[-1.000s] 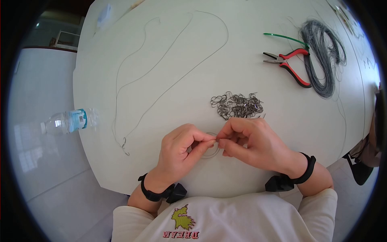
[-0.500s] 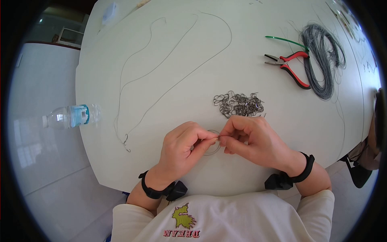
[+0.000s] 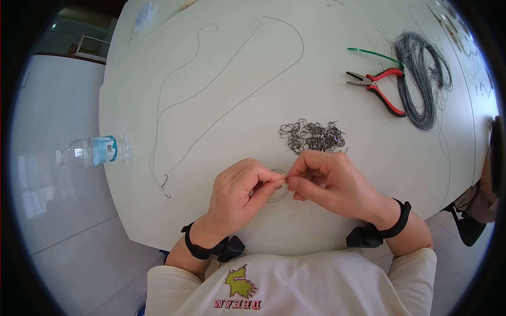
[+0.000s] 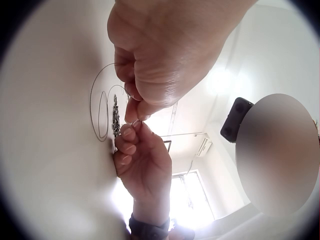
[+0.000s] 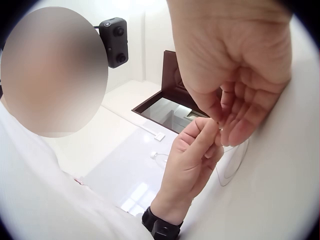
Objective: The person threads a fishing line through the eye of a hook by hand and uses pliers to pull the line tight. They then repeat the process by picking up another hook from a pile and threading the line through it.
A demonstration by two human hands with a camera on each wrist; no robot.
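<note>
Both hands meet at the fingertips over the near middle of the table. My left hand (image 3: pixel 237 189) pinches the end of a thin grey fishing line between thumb and forefinger. Right against those tips, my right hand (image 3: pixel 334 181) also pinches it, its other fingers loosely curled. Loops of this fishing line (image 4: pixel 91 110) hang beside the hands in the left wrist view. The fingertips hide most of what is pinched, and I cannot tell whether a hook is there. Just beyond the right hand lies a pile of dark metal fish hooks (image 3: pixel 313 138).
On the left, a long line (image 3: pixel 224 111) runs to a couple of hooks (image 3: pixel 164 184). A plastic bottle (image 3: pixel 95 151) lies farther left. Red-and-black pliers (image 3: pixel 387 87) lie at the right, by a bundle of grey line (image 3: pixel 421 105) with a green cable tie (image 3: pixel 371 51).
The view has shifted slightly, so the table's things sit a little differently in it. The hands keep the same pinch at the same place, with only slight finger movement.
</note>
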